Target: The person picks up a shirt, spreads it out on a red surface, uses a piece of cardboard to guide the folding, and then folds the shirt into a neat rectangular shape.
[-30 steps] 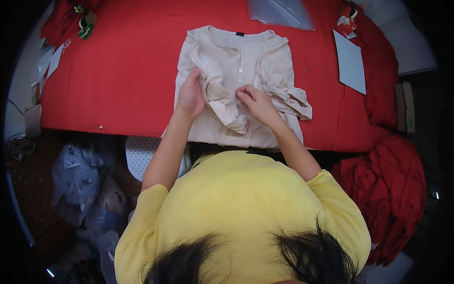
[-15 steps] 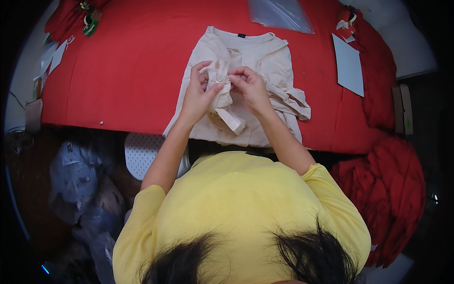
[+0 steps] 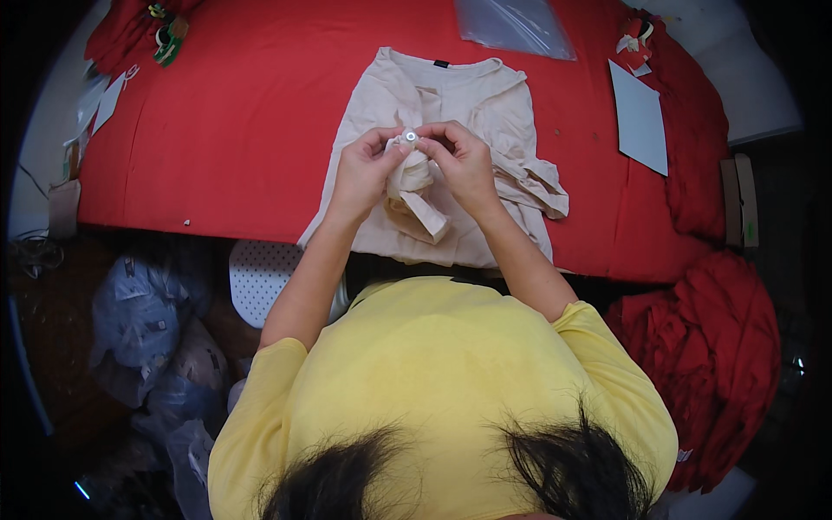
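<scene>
Left hand [image 3: 362, 178] and right hand [image 3: 465, 169] face each other, each pinching the gathered cloth of a beige shirt [image 3: 464, 100] between thumb and fingers. Broadest of all is the red-covered counter [image 3: 225, 130], which reaches well past the garment on both sides and so gives it room to lie spread. Below its right end, a heap of red fabric [image 3: 706, 373] bulges beside the person. Next in size, the shirt lies near the counter's front edge, in the middle, with its neckline away from the person, probably so that its whole front falls within easy reach. Its right sleeve [image 3: 529, 178] rests crumpled on the body, untouched, while the bunched left sleeve [image 3: 419, 212] hangs down from the pinch. Clear plastic sheets [image 3: 517, 26] lie at the far side and a pale card [image 3: 640, 117] to the right, both apart from the shirt, perhaps to leave the working spot free. Smaller again, a dark label [image 3: 441, 64] marks the back of the neck. Smallest is a round white button [image 3: 410, 136], face up between the fingertips; gripping from both sides seems to steady it and leave it visible.
</scene>
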{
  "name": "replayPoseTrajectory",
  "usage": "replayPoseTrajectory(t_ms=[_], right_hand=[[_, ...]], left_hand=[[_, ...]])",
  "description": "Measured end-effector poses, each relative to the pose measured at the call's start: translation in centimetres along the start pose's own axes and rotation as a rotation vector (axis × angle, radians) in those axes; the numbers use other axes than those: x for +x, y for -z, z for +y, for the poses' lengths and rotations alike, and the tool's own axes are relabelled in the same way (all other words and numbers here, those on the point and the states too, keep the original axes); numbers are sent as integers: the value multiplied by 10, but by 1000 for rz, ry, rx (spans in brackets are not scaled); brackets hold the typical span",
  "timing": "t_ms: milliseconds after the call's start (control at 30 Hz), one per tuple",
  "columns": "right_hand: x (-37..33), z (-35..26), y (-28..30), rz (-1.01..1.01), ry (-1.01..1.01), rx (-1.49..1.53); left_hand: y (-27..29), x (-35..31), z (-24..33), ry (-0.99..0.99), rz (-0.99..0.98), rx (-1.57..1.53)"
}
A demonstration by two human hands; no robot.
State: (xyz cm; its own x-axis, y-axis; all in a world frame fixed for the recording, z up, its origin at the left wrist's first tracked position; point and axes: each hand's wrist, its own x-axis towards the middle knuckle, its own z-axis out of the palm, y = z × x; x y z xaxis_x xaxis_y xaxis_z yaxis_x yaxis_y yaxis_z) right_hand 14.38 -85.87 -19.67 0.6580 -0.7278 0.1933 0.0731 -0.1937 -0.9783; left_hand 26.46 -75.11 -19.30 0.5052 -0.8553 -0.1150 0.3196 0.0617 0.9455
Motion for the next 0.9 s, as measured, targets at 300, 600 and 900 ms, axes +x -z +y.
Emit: replayPoseTrajectory(t_ms=[300,600,900], right_hand=[[-18,-16,6,-93,60,-361],[-9,34,36,-159,-368,74],[3,24,46,-200,-526,551]], left_hand=[[0,7,-6,-59,34,20],[30,38,16,12,-66,644],[10,7,0,-403,-212,1233]])
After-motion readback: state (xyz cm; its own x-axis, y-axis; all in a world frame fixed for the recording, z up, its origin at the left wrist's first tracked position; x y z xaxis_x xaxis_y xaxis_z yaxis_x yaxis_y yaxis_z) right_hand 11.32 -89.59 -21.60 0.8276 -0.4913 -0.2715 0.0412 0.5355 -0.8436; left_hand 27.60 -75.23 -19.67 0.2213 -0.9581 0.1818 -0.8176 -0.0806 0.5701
